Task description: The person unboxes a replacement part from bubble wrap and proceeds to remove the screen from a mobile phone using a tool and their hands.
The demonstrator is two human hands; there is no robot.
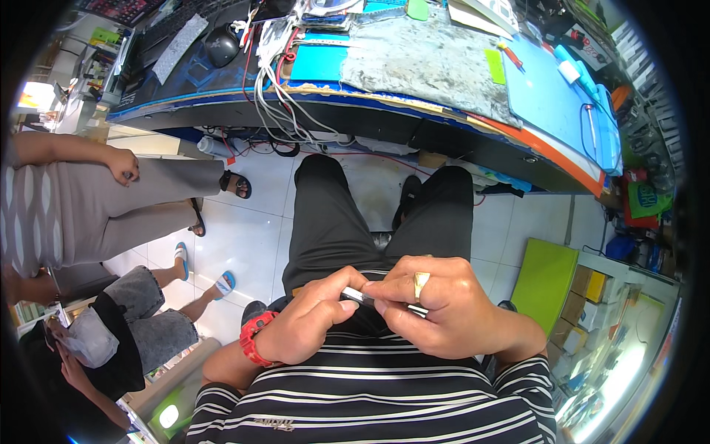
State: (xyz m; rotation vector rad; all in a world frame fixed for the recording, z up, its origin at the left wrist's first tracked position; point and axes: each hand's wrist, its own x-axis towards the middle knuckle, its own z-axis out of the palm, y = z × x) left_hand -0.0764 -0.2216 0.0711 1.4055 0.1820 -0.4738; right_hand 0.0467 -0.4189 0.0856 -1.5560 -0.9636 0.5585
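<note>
1 thin dark-and-silver object (356,295) is being held above dark trousers (325,229). The left hand (307,317) is gripping its left end; the right hand (440,307), wearing a gold ring (421,283), is grasping its right side. A red watch (252,340) is circling the left wrist (279,346).

Floor's (251,244) all shiny white tile with thin grout lines, pretty bright, and a long desk (355,124) with a black front runs across the far side, its edge kinda beat up. Over on the right there's a glass case (636,307) with boxes inside, a lime-green panel (543,277) beside it and a super bright white light (610,385) glaring down low; walls are mostly hidden.
</note>
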